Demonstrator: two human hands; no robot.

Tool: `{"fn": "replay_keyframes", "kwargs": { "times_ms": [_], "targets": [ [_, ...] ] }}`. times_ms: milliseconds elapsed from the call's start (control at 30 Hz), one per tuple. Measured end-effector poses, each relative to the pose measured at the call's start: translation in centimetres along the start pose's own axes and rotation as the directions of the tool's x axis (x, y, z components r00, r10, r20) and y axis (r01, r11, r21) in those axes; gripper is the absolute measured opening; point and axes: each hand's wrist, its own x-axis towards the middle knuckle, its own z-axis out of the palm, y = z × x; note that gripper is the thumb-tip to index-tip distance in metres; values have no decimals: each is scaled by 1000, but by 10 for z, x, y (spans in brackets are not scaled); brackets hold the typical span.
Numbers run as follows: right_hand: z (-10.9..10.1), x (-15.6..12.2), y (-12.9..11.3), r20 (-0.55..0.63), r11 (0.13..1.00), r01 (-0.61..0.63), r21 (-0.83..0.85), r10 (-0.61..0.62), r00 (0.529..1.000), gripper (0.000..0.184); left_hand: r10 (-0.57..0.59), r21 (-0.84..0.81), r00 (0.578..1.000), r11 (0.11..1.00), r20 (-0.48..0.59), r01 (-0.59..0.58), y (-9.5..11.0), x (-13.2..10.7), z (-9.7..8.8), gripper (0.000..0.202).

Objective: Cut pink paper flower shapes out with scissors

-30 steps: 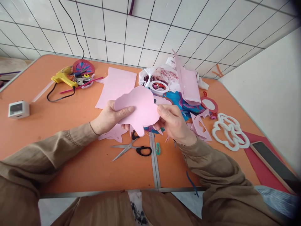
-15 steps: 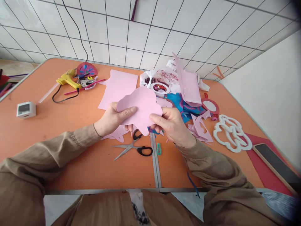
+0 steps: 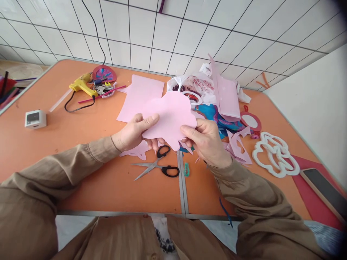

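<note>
Pink cutout [image 3: 170, 117], head cam: held raised over the table [image 3: 108, 195], just beyond the scissors [image 3: 155, 164], btwn two hands. L hand [image 3: 135, 133] pinches one side, thumb on top, fingers under; R hand [image 3: 208, 141] pinches the opp. side same way. Prob. a two-sided hold bc. the material looks thin & could sag from one; thumbs near the rim leave most of the wavy outline uncovered. Scissors lie w/ blades apart, handles toward the R, presumably laid there since both hands are taken, yet within reach. Green clip [image 3: 186, 169] sits just R of the scissors. Pink scraps [image 3: 244, 156] lie R of & beyond the scissors, prob. offcuts left where they don't crowd the hands. Pink sheet [image 3: 148, 88] lies flat farther beyond; folded sheet [image 3: 229, 99] stands by a bag [image 3: 199, 86], well beyond, to the R. Glue gun [image 3: 81, 85] rests far beyond & L of the scissors, prob. to stay away from the hands. White frames [image 3: 280, 160] overlap well R of the scissors; phone [image 3: 325, 189] lies past them, likely parked out of the way.
</note>
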Motion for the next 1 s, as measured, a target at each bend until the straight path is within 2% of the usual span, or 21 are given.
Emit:
{"fn": "replay_keyframes", "kwargs": {
  "times_ms": [67, 167, 433, 600, 800, 1000],
  "targets": [
    [-1, 1, 0, -29, 999, 32, -18, -33, 999, 30, -73, -43, 997, 996, 35, 74, 1, 1, -2, 67],
    [-3, 2, -2, -68, 994, 89, -59, -93, 993, 30, -127, -113, 990, 985, 67, 134, 3, 1, -3, 62],
    [-8, 3, -8, -97, 978, 135, -160, -152, 984, 31, -143, -218, 979, 961, 147, 173, 2, 3, -10, 47],
    [-8, 3, -9, -93, 978, 151, -145, -165, 982, 31, -198, -241, 955, 937, 222, 251, -1, 3, -11, 49],
    [-7, 2, -11, -85, 983, 161, -92, -168, 982, 32, -212, -314, 961, 913, 180, 260, -1, 3, -9, 49],
    [-7, 3, -11, -109, 985, 135, -105, -146, 983, 35, -168, -332, 972, 919, 162, 214, -1, 3, -9, 45]
  ]
}}
